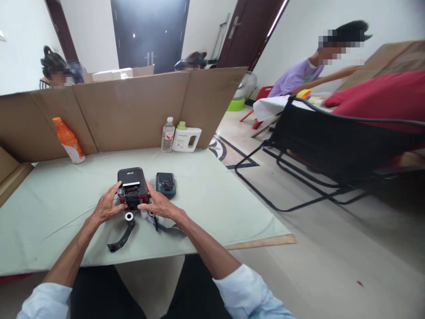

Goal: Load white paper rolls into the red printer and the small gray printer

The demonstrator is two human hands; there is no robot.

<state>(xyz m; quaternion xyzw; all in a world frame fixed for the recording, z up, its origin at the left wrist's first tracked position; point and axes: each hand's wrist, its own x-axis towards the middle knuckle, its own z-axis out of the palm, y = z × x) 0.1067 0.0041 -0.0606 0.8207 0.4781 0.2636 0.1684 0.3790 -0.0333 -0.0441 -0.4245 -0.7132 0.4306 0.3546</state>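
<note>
I see the red printer (132,184) dead ahead on the table (212,195), long axis running away from me, left hand (106,207) and right hand (159,205) gripping its near end either side, equally close.

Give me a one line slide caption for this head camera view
Both hands, left hand and right hand, grip a red and black device on a green-covered table.

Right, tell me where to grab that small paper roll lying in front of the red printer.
Probably pinch the paper roll across its curved outer wall, coming from above. It stands on end with its hollow core facing up, just off the left hand, and the black strap lies against its near side.
</note>
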